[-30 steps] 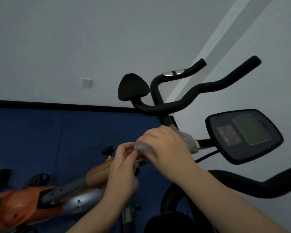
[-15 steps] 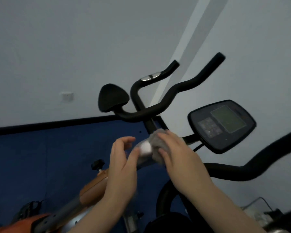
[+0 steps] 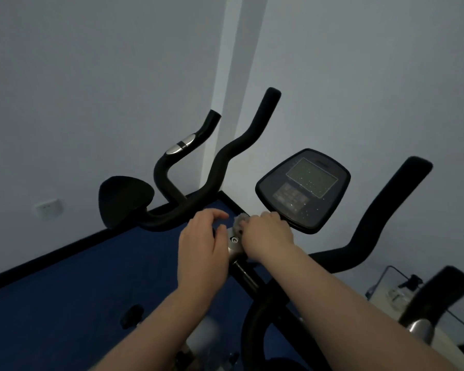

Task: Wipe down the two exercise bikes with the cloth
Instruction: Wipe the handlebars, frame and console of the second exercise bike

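A pale wall (image 3: 91, 76) meets a second wall in a corner, with a blue padded panel (image 3: 78, 295) along the bottom and a socket (image 3: 48, 209) low on the left. Against this stands the nearer exercise bike (image 3: 248, 283): its black stem climbs from the lower middle of the view, up and slightly left, to a silver clamp (image 3: 235, 243), and that line is the stem's long axis. From the clamp the black handlebars (image 3: 225, 162) sweep up and away on the left, and another bar (image 3: 381, 218) curves off to the right. The console (image 3: 303, 190) tilts just above and right of the clamp. A second machine's grey and black parts (image 3: 429, 311) show blurred at the lower right; which bike part they are cannot be told.

The right hand (image 3: 268, 238) grips the grey cloth (image 3: 242, 220), bunched under curled fingers and pressed on the top of the clamp, just below the console's lower edge. The left hand (image 3: 201, 245) sits just beside the clamp on its left, fingers loosely bent and holding nothing; whether it touches the metal is unclear.

The cloth hand is the nearer to the unwiped surfaces: the console lies directly up and right of it, the stem straight down toward the person. Wiping the joint looks to be the step in hand.
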Action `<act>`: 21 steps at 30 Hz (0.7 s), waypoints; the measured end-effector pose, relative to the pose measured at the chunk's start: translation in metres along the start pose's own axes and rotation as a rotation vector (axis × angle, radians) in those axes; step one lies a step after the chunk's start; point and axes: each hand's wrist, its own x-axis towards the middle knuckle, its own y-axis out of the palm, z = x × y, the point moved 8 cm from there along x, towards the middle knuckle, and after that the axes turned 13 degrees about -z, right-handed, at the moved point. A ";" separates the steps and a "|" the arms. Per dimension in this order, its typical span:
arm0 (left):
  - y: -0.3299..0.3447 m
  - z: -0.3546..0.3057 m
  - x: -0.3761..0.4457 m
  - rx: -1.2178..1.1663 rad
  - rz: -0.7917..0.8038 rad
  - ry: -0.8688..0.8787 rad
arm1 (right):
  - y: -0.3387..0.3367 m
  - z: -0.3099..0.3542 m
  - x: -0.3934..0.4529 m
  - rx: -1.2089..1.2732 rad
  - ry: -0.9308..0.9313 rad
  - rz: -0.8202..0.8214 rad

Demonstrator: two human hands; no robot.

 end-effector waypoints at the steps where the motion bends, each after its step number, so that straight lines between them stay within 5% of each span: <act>1: -0.001 0.002 0.000 -0.003 0.003 -0.015 | 0.001 -0.002 0.003 -0.005 0.036 0.006; 9: -0.001 -0.008 -0.002 0.049 0.020 0.048 | 0.005 0.000 0.012 0.129 0.140 0.012; 15: 0.016 -0.027 0.022 -0.035 0.220 0.064 | -0.003 -0.035 -0.011 0.193 -0.024 0.101; 21: 0.078 -0.026 0.037 0.321 0.443 0.149 | -0.064 -0.138 0.032 0.203 0.283 -0.434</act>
